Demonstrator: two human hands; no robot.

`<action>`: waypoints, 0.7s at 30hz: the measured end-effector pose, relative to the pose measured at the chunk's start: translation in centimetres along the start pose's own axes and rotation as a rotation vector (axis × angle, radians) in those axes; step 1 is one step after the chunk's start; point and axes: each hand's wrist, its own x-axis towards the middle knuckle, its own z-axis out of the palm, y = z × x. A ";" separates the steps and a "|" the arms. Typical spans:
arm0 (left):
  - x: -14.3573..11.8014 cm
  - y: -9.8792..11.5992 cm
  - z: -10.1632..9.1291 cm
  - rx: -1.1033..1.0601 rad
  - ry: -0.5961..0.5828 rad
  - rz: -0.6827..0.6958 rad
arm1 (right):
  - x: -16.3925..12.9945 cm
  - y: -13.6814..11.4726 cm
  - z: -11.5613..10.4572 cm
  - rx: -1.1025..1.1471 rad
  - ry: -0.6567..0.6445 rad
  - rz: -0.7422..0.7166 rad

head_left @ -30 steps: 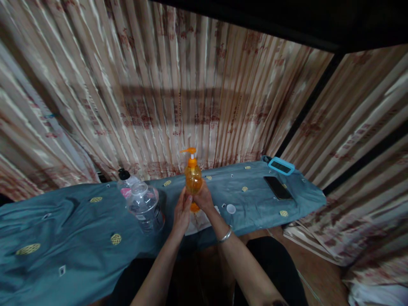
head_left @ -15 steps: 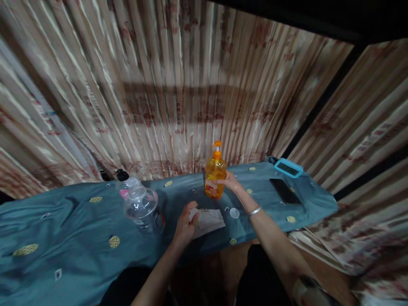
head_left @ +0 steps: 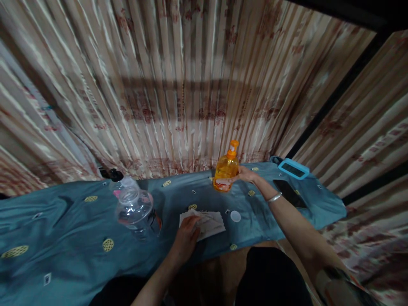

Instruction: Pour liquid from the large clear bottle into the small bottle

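orange soap bottle (head_left: 225,172) stands upright on the blue cloth (head_left: 63,221), near the curtain (head_left: 178,93) behind it. right hand (head_left: 244,175) is wrapped around the bottle's right side, fingers closed on it. toward the person from the bottle, left hand (head_left: 186,236) lies on a white tissue (head_left: 208,222), fingers loosely spread. left of the bottle stands a clear jug (head_left: 137,210); right of it lie a phone (head_left: 289,193) and a small cap (head_left: 235,216).

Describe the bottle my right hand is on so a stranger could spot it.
On the teal cloth-covered table, look toward the back edge by the striped curtain. The orange pump bottle stands there under the right hand, the only orange one; the other bottles are clear.
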 end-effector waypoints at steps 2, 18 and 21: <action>-0.2 0.0 0.1 -0.010 0.013 -0.006 | 0.3 -0.4 -0.4 -0.006 -0.007 0.017; -1.0 2.4 -1.2 -0.022 0.116 0.009 | -1.4 0.6 1.2 -0.040 0.229 -0.065; -1.9 3.7 -2.8 0.004 0.242 0.022 | -3.0 2.2 2.0 -0.072 0.370 -0.069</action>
